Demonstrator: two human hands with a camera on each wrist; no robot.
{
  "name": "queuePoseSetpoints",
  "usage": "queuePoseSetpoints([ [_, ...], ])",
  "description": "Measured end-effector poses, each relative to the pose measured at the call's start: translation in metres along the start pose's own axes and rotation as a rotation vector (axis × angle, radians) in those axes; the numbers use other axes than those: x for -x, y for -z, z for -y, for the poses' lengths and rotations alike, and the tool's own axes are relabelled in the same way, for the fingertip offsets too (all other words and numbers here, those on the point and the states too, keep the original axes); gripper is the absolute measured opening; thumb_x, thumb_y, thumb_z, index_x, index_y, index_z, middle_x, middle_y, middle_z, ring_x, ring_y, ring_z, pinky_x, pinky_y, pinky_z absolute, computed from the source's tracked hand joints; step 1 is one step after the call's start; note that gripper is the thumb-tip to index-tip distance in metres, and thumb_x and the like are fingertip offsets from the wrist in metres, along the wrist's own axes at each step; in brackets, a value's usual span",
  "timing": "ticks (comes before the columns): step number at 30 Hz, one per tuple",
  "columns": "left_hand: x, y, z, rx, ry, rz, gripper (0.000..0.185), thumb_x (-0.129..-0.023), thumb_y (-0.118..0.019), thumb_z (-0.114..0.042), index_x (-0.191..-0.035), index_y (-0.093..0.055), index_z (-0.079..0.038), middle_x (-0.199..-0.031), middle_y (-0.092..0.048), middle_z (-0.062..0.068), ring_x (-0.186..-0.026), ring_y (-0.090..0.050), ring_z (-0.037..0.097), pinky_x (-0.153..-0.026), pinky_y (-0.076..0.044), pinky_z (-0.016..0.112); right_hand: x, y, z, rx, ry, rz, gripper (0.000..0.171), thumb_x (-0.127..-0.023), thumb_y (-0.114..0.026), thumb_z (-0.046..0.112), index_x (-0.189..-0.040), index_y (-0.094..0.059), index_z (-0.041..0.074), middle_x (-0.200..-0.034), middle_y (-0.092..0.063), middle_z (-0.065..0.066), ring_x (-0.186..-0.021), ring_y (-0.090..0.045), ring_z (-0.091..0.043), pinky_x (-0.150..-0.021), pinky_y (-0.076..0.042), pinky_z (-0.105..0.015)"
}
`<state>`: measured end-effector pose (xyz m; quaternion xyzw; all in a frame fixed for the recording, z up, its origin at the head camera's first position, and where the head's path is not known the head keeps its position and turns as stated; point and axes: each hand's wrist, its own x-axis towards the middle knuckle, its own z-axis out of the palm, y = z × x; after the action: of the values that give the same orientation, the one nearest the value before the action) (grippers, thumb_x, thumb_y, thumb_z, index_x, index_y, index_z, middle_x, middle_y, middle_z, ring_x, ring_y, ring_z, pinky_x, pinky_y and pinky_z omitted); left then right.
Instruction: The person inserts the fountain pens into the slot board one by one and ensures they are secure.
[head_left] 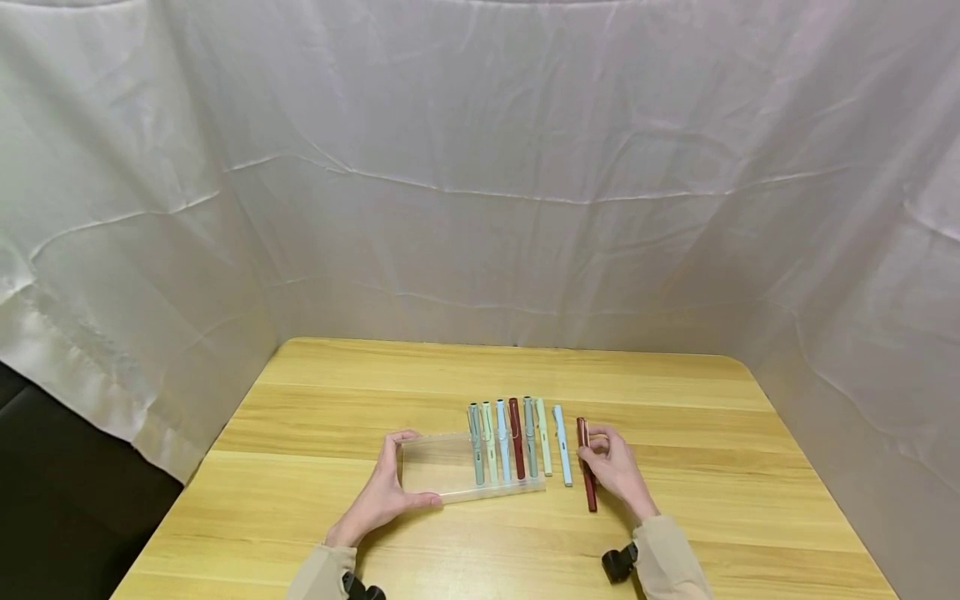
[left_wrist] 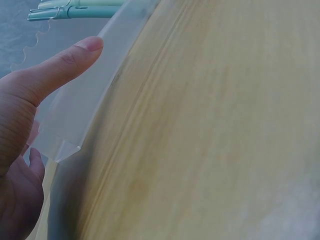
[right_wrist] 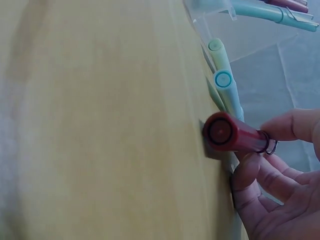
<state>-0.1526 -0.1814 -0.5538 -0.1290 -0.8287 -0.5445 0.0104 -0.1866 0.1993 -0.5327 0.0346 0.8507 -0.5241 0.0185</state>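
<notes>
My left hand (head_left: 384, 490) holds the left end of a clear plastic pen tray (head_left: 435, 467), thumb on its near edge and fingers at the far edge. Several capped pens lie side by side in the tray's right part, among them a grey-green pen (head_left: 476, 446), a light blue pen (head_left: 503, 442) and a dark red pen (head_left: 517, 442). Between thumb and fingers, my right hand (head_left: 617, 468) pinches another dark red pen (right_wrist: 230, 134) by its clip end. To its left, a light blue pen (head_left: 562, 446) and a pale green pen (head_left: 543, 437) lie on the table.
The wooden table (head_left: 300, 417) has pale curtains (head_left: 480, 208) hanging behind it and along both sides. A black surface (head_left: 60, 483) shows beyond the table's left edge. Dark wrist devices (head_left: 619, 563) sit at both sleeves.
</notes>
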Motion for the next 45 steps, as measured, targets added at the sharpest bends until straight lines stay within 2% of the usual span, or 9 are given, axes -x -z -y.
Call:
queuePoseSetpoints([
  [7,0.000,0.000,0.000,-0.006,0.006,0.009,0.104,-0.061,-0.097,-0.027,-0.141,-0.033,-0.011,-0.149,-0.037,0.016,-0.145,-0.033,0.038,-0.123,-0.019,0.068,0.005,0.001,0.002,-0.082,0.000,-0.019,0.037,-0.094,-0.064,0.003,-0.129,-0.052,-0.003,-0.097,-0.071,-0.025,-0.076,-0.066,-0.016,-0.062,-0.053,-0.021],
  [10,0.000,0.000,0.000,-0.008,0.009,0.009,0.104,-0.061,-0.097,-0.027,-0.141,-0.033,-0.011,-0.149,-0.037,0.015,-0.145,-0.033,0.038,-0.123,-0.019,0.068,0.006,0.001,0.004,-0.143,-0.017,-0.018,0.037,-0.095,-0.064,0.004,-0.129,-0.051,-0.001,-0.097,-0.071,-0.023,-0.072,-0.067,-0.015,-0.056,-0.053,-0.022],
  [14,0.000,0.000,0.001,-0.006,0.009,0.008,0.104,-0.061,-0.097,-0.027,-0.141,-0.033,-0.010,-0.149,-0.037,0.015,-0.145,-0.032,0.038,-0.123,-0.018,0.069,0.007,0.002,0.007,-0.211,-0.013,-0.005,0.039,-0.095,-0.065,0.006,-0.130,-0.050,-0.002,-0.092,-0.071,-0.019,-0.059,-0.060,-0.012,-0.048,-0.049,-0.023],
  [18,0.000,0.000,0.001,-0.002,0.003,0.005,0.104,-0.060,-0.097,-0.027,-0.140,-0.033,-0.010,-0.148,-0.037,0.015,-0.144,-0.034,0.038,-0.123,-0.019,0.068,0.008,0.004,0.009,-0.256,0.013,-0.006,0.040,-0.094,-0.068,0.006,-0.129,-0.050,-0.002,-0.091,-0.072,-0.017,-0.055,-0.059,-0.011,-0.049,-0.052,-0.025],
  [26,-0.001,0.000,0.001,-0.001,-0.001,-0.001,0.104,-0.060,-0.098,-0.027,-0.140,-0.033,-0.011,-0.147,-0.038,0.015,-0.143,-0.035,0.037,-0.123,-0.019,0.068,0.011,0.003,0.016,-0.365,0.005,-0.015,0.039,-0.096,-0.066,0.009,-0.130,-0.048,0.001,-0.096,-0.074,-0.006,-0.062,-0.064,-0.011,-0.055,-0.059,-0.027],
  [31,0.000,0.000,0.001,-0.008,0.005,-0.002,0.105,-0.060,-0.098,-0.027,-0.140,-0.033,-0.010,-0.147,-0.038,0.015,-0.143,-0.035,0.037,-0.123,-0.019,0.068,0.014,0.000,0.023,-0.433,0.007,-0.024,0.038,-0.097,-0.064,0.006,-0.130,-0.047,-0.001,-0.102,-0.075,-0.010,-0.072,-0.070,-0.014,-0.057,-0.061,-0.028],
  [34,0.000,0.000,0.000,-0.007,0.005,-0.002,0.105,-0.060,-0.098,-0.027,-0.140,-0.033,-0.010,-0.147,-0.037,0.016,-0.144,-0.034,0.037,-0.124,-0.019,0.067,0.016,-0.001,0.028,-0.446,0.032,-0.022,0.037,-0.097,-0.064,0.007,-0.130,-0.047,-0.001,-0.105,-0.074,-0.014,-0.080,-0.072,-0.016,-0.057,-0.061,-0.030],
  [40,0.000,0.000,-0.001,-0.002,0.008,0.001,0.104,-0.060,-0.098,-0.026,-0.140,-0.033,-0.009,-0.148,-0.037,0.015,-0.144,-0.034,0.037,-0.124,-0.019,0.067,0.020,-0.003,0.034,-0.491,0.088,-0.018,0.037,-0.096,-0.064,0.004,-0.129,-0.048,-0.001,-0.103,-0.071,-0.007,-0.084,-0.073,-0.017,-0.059,-0.062,-0.027],
  [45,0.000,0.000,-0.001,-0.004,0.013,0.001,0.105,-0.060,-0.098,-0.027,-0.140,-0.033,-0.010,-0.148,-0.037,0.015,-0.144,-0.034,0.037,-0.123,-0.019,0.067,0.022,-0.007,0.039,-0.516,0.134,-0.008,0.038,-0.095,-0.065,0.002,-0.129,-0.047,-0.002,-0.105,-0.070,-0.005,-0.083,-0.073,-0.017,-0.063,-0.064,-0.034],
])
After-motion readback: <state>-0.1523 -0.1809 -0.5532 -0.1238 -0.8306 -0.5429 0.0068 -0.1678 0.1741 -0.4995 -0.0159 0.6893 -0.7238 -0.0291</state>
